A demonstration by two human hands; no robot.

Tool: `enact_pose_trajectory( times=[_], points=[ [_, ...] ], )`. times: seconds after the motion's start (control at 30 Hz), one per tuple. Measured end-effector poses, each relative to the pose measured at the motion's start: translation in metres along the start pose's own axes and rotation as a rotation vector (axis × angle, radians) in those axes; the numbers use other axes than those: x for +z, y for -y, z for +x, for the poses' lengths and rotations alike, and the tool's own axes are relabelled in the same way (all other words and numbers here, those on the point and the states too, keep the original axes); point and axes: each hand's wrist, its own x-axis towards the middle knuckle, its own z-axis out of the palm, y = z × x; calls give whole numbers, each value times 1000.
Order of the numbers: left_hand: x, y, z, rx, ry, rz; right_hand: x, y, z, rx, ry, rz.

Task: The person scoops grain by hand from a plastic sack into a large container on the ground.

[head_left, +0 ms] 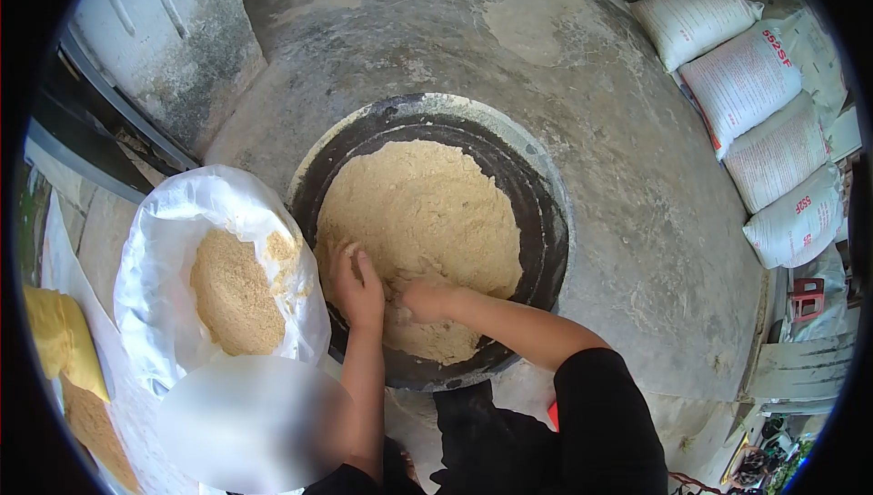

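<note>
crumbly beige meal (418, 200) in round tub (542, 209); left hand (359, 288) unclenched, right hand (426, 299) half-buried, grip unclear.

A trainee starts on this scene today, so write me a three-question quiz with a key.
1. Where are the left hand and right hand?
A. Under the dark round basin
B. Within the basin's rim
C. On the floor outside the basin

2. True or false: the open plastic bag stands left of the basin in this view.

3. Fill in: the powdery material in the basin is pale ____ in colour.

Key: 1. B. 2. True. 3. Tan.
</note>
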Motion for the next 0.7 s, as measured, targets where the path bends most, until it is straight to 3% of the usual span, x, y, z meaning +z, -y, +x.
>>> enact_pose_trajectory(
  times=[0.03, 0.07, 0.13, 0.2, 0.23, 0.3, 0.33, 0.4, 0.47, 0.53, 0.67, 0.7],
  points=[
    [1, 4, -1, -130, 86, 70, 7, -7, -11, 13, 52, 47],
    [6, 11, -4, -131, 91, 76, 15, -14, -23, 25, 106, 95],
    [14, 25, -11, -208, 184, 606, 12, -28, -57, -21, -142, 164],
    [12, 8, -11, -250, 241, 611, 25, -57, -64, 135, -352, 336],
    [12, 2, -12, -297, 295, 611, 27, -64, -65, 136, -353, 337],
    [22, 14, -15, -298, 286, 591, 14, -70, -70, 553, -614, 769],
    [28, 22, -17, -296, 276, 574, 19, -79, -63, 552, -613, 769],
    [39, 32, -23, -267, 242, 483, 33, -91, -36, 653, -970, 1013],
    [45, 30, -27, -231, 213, 392, 41, -80, -18, 676, -941, 945],
    [48, 18, -28, -361, 480, 65, 42, -69, -6, 699, -911, 873],
    [40, -1, -26, -321, 447, -86, 20, -58, -20, 698, -960, 867],
    [37, 3, -22, -246, 319, -27, 15, -61, -28, 751, -973, 881]
  ],
)
